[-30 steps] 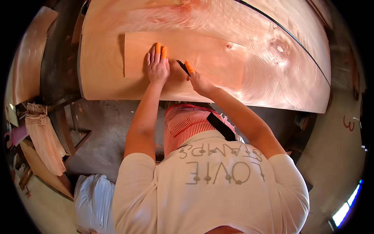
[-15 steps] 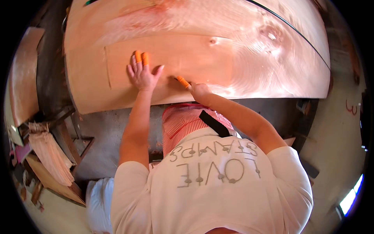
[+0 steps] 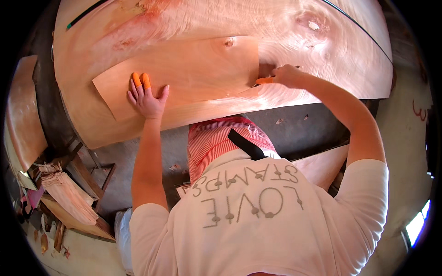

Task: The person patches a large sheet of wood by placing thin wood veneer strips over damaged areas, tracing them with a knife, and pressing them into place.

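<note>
The small veneer sheet is pinned flat on the big veneer sheet by the left hand, fingers spread, two tipped in orange covers, seemingly so it cannot slide. At the sheet's right edge, the right hand is closed on something small, possibly a blade; that cannot be told. The sheet is spanned between the two hands, which are held well apart.

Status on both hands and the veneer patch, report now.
Left hand flat on veneer patch, fingers spread. Right hand at patch's right edge, gripping an orange-tipped tool. Patch lies flat on large veneer sheet. Nothing in the way.
</note>
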`<state>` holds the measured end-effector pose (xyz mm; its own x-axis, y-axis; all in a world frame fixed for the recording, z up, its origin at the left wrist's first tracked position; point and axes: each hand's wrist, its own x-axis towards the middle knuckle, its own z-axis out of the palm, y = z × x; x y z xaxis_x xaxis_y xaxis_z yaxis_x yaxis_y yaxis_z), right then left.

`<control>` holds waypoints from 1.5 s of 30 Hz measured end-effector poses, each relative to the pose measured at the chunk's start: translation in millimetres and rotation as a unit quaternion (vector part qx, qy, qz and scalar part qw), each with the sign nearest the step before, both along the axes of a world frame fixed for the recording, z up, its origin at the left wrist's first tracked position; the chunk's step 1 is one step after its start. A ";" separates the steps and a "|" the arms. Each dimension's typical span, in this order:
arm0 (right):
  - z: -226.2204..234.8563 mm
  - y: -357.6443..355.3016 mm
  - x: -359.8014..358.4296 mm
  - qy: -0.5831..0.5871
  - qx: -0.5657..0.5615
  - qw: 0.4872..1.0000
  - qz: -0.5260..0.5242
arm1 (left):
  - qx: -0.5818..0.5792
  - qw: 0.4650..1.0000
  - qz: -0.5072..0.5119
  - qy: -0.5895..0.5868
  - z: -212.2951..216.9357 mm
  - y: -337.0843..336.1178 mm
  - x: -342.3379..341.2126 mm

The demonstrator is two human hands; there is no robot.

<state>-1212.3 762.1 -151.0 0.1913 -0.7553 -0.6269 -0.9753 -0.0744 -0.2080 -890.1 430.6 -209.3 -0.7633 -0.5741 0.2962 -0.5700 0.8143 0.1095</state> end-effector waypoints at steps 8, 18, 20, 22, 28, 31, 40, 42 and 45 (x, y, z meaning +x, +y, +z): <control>58.2 -77.0 19.7 -0.047 0.034 0.998 0.024 | 0.033 0.999 0.012 0.010 -2.0 -6.7 9.9; -6.6 -250.2 98.1 -0.021 -0.138 0.980 0.144 | 0.142 0.988 0.025 0.048 9.4 -10.2 18.2; -5.5 -275.0 106.7 -0.017 -0.127 0.976 0.177 | 0.146 0.987 0.031 0.067 7.5 -10.1 20.4; -6.4 -286.7 111.3 -0.005 -0.100 0.977 0.189 | 0.170 0.982 0.027 0.070 8.3 -10.3 21.1; 4.6 -269.7 90.5 0.035 -0.034 0.994 0.094 | 0.146 0.986 0.031 0.080 8.9 -9.8 21.0; 22.3 -222.9 65.5 0.052 -0.021 0.998 -0.037 | 0.138 0.988 0.039 0.051 12.9 -10.6 21.2; 34.9 -153.8 60.4 -0.150 -0.053 0.896 -0.416 | 0.073 0.979 -0.189 0.014 6.7 13.7 -14.5; 16.1 -146.0 51.2 -0.132 -0.043 0.887 -0.441 | 0.123 0.972 -0.199 0.017 13.0 28.5 -32.9; -6.1 -112.4 51.3 -0.050 -0.051 0.891 -0.448 | 0.116 0.977 -0.180 0.013 7.7 33.6 -39.3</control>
